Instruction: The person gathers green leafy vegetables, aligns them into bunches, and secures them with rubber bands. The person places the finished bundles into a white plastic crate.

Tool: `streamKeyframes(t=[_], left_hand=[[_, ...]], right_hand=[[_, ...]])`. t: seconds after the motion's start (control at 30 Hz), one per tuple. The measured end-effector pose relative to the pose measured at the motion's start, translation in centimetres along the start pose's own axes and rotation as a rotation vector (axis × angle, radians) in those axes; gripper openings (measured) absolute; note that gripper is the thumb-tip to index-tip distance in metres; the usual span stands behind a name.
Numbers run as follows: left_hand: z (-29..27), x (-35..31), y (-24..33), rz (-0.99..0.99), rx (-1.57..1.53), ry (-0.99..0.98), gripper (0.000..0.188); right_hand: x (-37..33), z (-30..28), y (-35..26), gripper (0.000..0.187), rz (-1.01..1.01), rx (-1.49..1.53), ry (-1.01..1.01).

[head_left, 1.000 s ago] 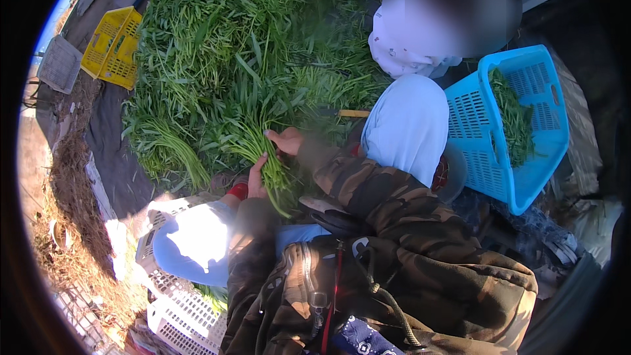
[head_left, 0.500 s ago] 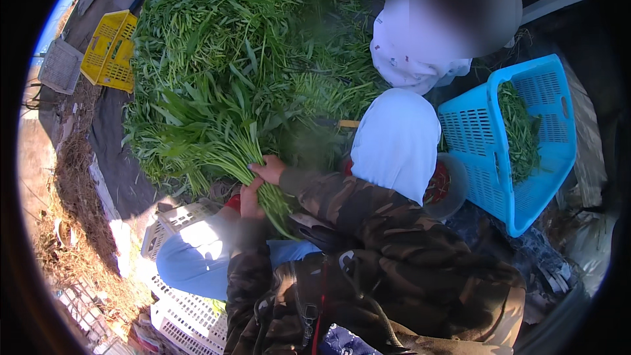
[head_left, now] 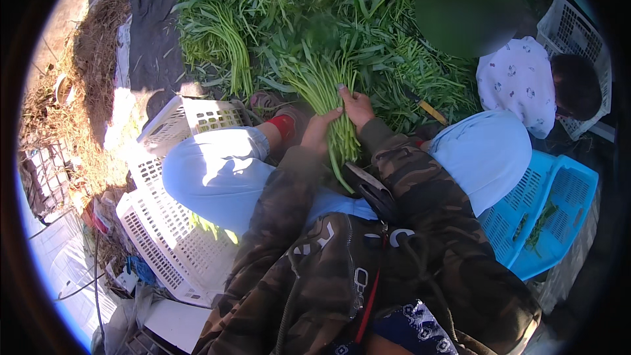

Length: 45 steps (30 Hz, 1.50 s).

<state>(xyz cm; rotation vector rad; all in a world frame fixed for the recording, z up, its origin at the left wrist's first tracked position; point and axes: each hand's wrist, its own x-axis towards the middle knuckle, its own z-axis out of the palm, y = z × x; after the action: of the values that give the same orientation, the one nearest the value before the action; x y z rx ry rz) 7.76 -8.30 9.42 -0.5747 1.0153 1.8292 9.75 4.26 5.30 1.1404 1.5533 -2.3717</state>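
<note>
Both my hands are closed around a bunch of long-stemmed leafy greens (head_left: pixel 322 85), which looks like water spinach. My left hand (head_left: pixel 318 130) grips the stems from the left, and my right hand (head_left: pixel 357 106) holds them from the right with its thumb on top. The leaves point away from me; the cut ends hang between my forearms, above my lap. Beyond my left knee, a second bunch of greens (head_left: pixel 231 49) lies on the large loose pile (head_left: pixel 374 0). A yellow-handled tool (head_left: pixel 432 112), its blade hidden in leaves, lies right of my hands.
White perforated crates (head_left: pixel 164 236) stand at my left side, with some pale green bits in one. A blue crate (head_left: pixel 513 223) with a few greens sits by my right knee. Another person (head_left: pixel 517 85) in a white printed shirt is at the far right, near a white crate (head_left: pixel 573 29).
The view has shifted, so the pile and my knees sit differently in it. The bunch, slanting left before, is now held more upright, midway between my knees. Both hands still grip it.
</note>
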Motion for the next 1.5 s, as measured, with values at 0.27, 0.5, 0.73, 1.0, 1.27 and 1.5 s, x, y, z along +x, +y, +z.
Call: streamKeyframes(t=[0.27, 0.5, 0.73, 1.0, 1.27, 1.5], left_hand=[[-1.0, 1.6, -0.8, -0.103, -0.167, -0.169, 0.031], [0.3, 0.9, 0.5, -0.166, -0.222, -0.25, 0.032], [-0.7, 2.4, -1.1, -0.107, -0.253, -0.208, 0.029], [0.1, 1.2, -0.3, -0.069, -0.283, -0.239, 0.025], [0.1, 1.2, -0.5, -0.026, -0.388, -0.358, 0.028], [-0.3, 1.8, -0.7, -0.102, -0.506, -0.459, 0.026]], right_hand=[[2.8, -2.9, 1.7, 0.075, 0.092, -0.369, -0.153], [2.2, -3.7, -4.4, 0.07, 0.027, -0.905, -0.164], [-0.8, -0.5, -8.1, 0.034, -0.544, -1.167, -0.108], [0.2, -0.5, -8.7, 0.024, -0.382, -1.324, -0.182], [-2.5, -1.4, -8.6, 0.012, -0.247, -0.678, -0.331], [-3.5, -1.2, -8.3, 0.005, 0.02, -0.154, -0.269]])
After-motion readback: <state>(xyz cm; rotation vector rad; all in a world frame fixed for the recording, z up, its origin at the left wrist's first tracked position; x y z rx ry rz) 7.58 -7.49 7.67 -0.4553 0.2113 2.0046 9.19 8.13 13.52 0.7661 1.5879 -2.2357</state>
